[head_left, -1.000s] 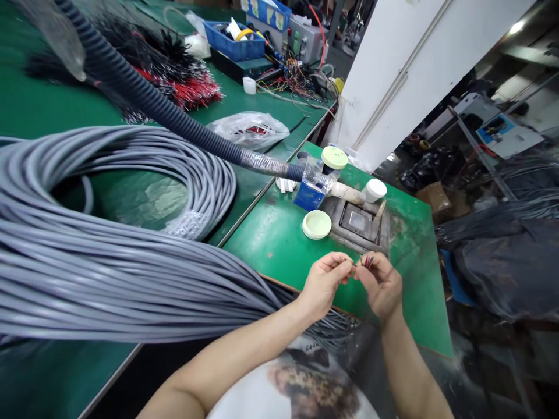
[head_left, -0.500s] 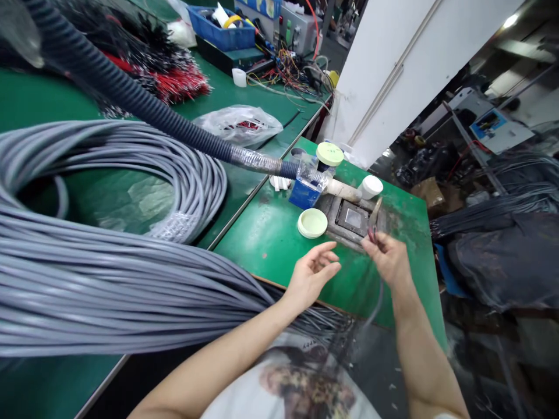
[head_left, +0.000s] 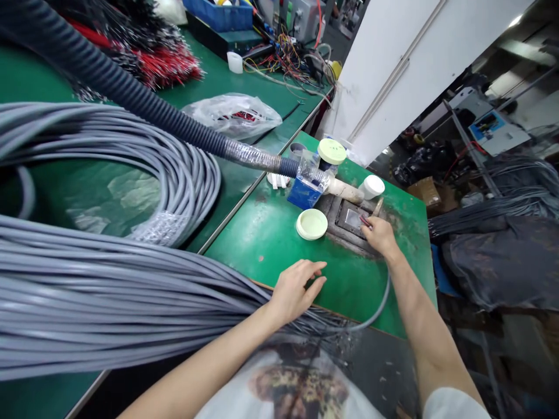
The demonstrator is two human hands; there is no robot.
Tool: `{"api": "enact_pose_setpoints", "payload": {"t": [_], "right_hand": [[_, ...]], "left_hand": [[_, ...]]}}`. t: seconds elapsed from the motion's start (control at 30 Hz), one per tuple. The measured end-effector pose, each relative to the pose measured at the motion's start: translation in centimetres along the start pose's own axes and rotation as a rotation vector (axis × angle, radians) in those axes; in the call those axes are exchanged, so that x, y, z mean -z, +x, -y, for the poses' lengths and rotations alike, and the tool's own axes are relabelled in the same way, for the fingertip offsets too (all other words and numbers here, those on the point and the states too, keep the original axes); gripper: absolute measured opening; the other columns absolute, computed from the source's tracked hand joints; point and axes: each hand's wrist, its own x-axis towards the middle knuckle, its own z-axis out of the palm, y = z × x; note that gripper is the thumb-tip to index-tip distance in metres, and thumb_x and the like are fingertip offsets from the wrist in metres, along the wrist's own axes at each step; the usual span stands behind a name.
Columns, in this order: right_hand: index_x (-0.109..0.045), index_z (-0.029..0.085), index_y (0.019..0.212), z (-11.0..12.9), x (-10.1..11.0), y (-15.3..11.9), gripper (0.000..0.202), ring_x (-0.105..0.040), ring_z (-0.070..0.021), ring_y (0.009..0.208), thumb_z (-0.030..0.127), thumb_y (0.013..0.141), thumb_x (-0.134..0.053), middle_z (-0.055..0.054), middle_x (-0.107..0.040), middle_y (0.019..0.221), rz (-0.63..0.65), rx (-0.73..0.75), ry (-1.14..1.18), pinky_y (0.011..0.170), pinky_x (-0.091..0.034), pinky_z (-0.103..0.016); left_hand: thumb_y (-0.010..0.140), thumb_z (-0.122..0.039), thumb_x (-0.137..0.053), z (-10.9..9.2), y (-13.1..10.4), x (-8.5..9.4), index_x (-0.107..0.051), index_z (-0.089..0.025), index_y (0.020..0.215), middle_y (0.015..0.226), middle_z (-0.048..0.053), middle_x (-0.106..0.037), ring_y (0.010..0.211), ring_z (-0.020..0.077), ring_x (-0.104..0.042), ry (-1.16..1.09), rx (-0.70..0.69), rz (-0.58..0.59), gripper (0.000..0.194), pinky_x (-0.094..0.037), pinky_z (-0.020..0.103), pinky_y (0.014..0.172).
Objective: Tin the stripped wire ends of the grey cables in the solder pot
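My right hand (head_left: pixel 379 235) is closed around the end of a grey cable (head_left: pixel 384 297). Thin dark-red wire ends (head_left: pixel 365 221) stick out of the fingers over a small silvery square pot (head_left: pixel 353 219), set in a dirty dark frame; whether they touch its surface I cannot tell. From that hand the cable loops down to a bundle of grey cables (head_left: pixel 174 302) at the table's near edge. My left hand (head_left: pixel 297 288) is empty, fingers apart, above the green table (head_left: pixel 244 233) near the bundle. A shallow pale-green dish (head_left: pixel 311 224) sits beyond it.
A ribbed dark hose (head_left: pixel 166 116) slants across from upper left to a blue box (head_left: pixel 304 192) beside the pot. Behind stand a yellow-lidded jar (head_left: pixel 332 152) and a white cup (head_left: pixel 372 186). A large cable coil (head_left: pixel 187 180) lies left; a white pillar (head_left: pixel 393 70) rises behind.
My right hand has moved left and a little away from me, bringing the wire ends over the square pot. My left hand has drawn back toward me and to the left.
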Motion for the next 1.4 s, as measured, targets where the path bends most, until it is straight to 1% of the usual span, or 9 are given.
{"api": "enact_pose_setpoints", "payload": {"t": [0.23,0.47,0.6,0.77,1.0,1.13,1.4], "right_hand": [[-0.067,0.016,0.085,0.5,0.0,0.1,0.021,-0.06,-0.0202,0.078,0.023,0.083,-0.048,-0.009,-0.069,0.089,0.053,0.045,-0.109,0.068,-0.038,-0.027],[-0.065,0.015,0.085,0.6,-0.2,-0.3,0.02,-0.06,-0.0217,0.08,0.023,0.084,-0.047,-0.011,-0.067,0.089,0.082,0.114,-0.151,0.068,-0.037,-0.029],[-0.065,0.016,0.084,0.3,0.5,-0.9,0.018,-0.059,-0.0208,0.08,0.023,0.084,-0.048,-0.01,-0.067,0.088,0.087,0.147,-0.138,0.069,-0.036,-0.028],[-0.064,0.016,0.085,-0.5,1.2,-1.2,0.019,-0.059,-0.0199,0.081,0.025,0.086,-0.048,-0.008,-0.067,0.088,0.054,0.128,-0.106,0.069,-0.036,-0.027],[-0.064,0.015,0.091,-0.8,0.1,-0.8,0.02,-0.059,-0.0207,0.084,0.023,0.087,-0.047,-0.009,-0.066,0.092,0.038,0.121,-0.116,0.071,-0.037,-0.028],[-0.063,0.015,0.091,-0.4,-0.2,-0.6,0.019,-0.058,-0.0207,0.082,0.022,0.087,-0.045,-0.01,-0.065,0.09,0.041,0.138,-0.147,0.07,-0.037,-0.028],[-0.062,0.013,0.087,0.4,-0.4,-0.5,0.019,-0.058,-0.0212,0.08,0.019,0.087,-0.044,-0.012,-0.063,0.089,0.055,0.198,-0.2,0.067,-0.036,-0.029]], "left_hand": [[0.091,-0.026,-0.053,0.3,-0.2,0.0,-0.058,-0.019,0.116,0.087,0.006,-0.067,0.081,0.0174,-0.061,0.006,-0.019,0.012,0.027,-0.05,0.031,0.076],[0.091,-0.026,-0.053,0.3,-0.1,0.0,-0.058,-0.019,0.116,0.086,0.005,-0.067,0.081,0.0174,-0.061,0.015,-0.011,0.008,0.027,-0.05,0.031,0.076],[0.091,-0.026,-0.052,0.0,0.0,0.2,-0.058,-0.019,0.115,0.087,0.005,-0.068,0.081,0.0174,-0.062,0.017,-0.01,0.006,0.025,-0.05,0.032,0.076],[0.091,-0.025,-0.053,0.0,0.0,0.2,-0.058,-0.019,0.115,0.087,0.005,-0.067,0.082,0.017,-0.062,0.001,-0.005,0.007,0.026,-0.05,0.031,0.077],[0.091,-0.026,-0.053,0.5,-0.2,-0.1,-0.057,-0.019,0.116,0.088,0.005,-0.067,0.083,0.0168,-0.061,-0.002,-0.01,0.009,0.027,-0.049,0.031,0.077],[0.091,-0.026,-0.053,0.3,-0.1,0.0,-0.058,-0.02,0.116,0.089,0.005,-0.067,0.083,0.0168,-0.061,0.005,0.007,0.023,0.026,-0.049,0.031,0.077],[0.09,-0.024,-0.054,0.4,-0.2,-0.1,-0.058,-0.019,0.116,0.088,0.006,-0.067,0.082,0.017,-0.061,-0.011,-0.017,0.002,0.027,-0.05,0.031,0.077]]}}
